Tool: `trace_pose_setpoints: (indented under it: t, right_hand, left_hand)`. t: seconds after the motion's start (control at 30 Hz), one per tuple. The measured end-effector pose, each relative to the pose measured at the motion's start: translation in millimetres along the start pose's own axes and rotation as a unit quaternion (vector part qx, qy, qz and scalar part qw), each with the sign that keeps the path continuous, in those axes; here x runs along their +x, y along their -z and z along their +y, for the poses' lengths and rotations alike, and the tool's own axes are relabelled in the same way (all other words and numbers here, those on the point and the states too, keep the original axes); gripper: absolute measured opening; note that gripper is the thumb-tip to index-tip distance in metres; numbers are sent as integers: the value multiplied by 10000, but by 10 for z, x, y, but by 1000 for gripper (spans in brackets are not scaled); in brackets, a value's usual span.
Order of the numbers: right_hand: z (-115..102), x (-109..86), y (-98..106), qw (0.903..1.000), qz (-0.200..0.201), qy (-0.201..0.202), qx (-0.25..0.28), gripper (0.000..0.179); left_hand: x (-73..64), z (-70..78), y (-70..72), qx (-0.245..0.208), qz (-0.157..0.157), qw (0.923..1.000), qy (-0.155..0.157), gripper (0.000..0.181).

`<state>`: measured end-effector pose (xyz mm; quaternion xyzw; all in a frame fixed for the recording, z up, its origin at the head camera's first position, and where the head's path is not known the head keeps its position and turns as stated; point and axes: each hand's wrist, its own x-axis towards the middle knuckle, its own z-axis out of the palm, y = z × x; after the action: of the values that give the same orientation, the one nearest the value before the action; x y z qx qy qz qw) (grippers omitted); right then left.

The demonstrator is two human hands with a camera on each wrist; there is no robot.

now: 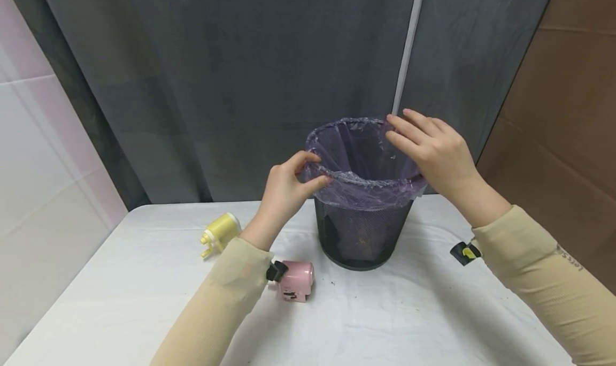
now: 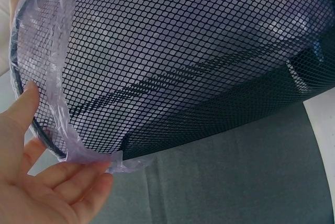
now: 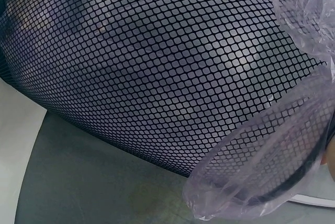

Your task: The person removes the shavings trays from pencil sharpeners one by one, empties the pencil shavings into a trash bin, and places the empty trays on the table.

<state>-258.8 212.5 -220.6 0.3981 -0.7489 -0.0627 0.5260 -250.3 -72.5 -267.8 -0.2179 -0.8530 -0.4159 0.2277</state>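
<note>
A black mesh waste bin [image 1: 332, 243] stands upright, lined with a translucent purple bin bag [image 1: 366, 195]. The bag's edge is folded over the rim and hangs outside as a loose, wrinkled band. At the rim's left side, my left hand [image 1: 289, 187] pinches the bag between thumb and fingers; the left wrist view shows the fingertips [image 2: 99, 174] at the fold's lower edge. My right hand [image 1: 438, 149] lies over the right side of the rim, its fingers extended and slightly spread. In the right wrist view the bag's overhang [image 3: 230, 187] shows, but that hand is almost wholly out of frame.
Left of the bin, a small yellow cylinder-shaped object [image 1: 223, 231] with white ends lies on the white-covered table [image 1: 144, 296]. A pink object [image 1: 298, 277] sits nearer, partly behind my left sleeve. Grey curtain [image 1: 240, 88] hangs behind; a brown panel [image 1: 558, 125] stands at right.
</note>
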Motion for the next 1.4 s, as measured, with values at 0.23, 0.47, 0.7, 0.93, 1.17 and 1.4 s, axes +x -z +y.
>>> trace_pose_setpoints:
  t: [0.23,0.47,0.7,0.93,1.17,1.4]
  right_hand:
    - [0,-1,5,9999,-6,-43,-133,36]
    - [14,-10,15,9996,58,-90,-261,35]
    - [49,-30,40,9989,84,-263,-386,31]
    - [95,-70,62,9969,291,-565,-470,41]
    - [115,-100,88,9931,499,-882,-582,29]
    - [115,-147,143,9895,427,-1214,-652,32]
  left_hand:
    - [-2,-5,-5,-7,0,10000,16,38]
    - [-2,7,-5,16,-9,10000,-5,38]
    - [9,-1,-9,36,4,10000,-2,38]
    - [16,-8,-3,44,14,10000,-29,38]
    - [17,-2,-6,49,-1,10000,-3,38]
    - [17,3,-14,58,-8,10000,29,38]
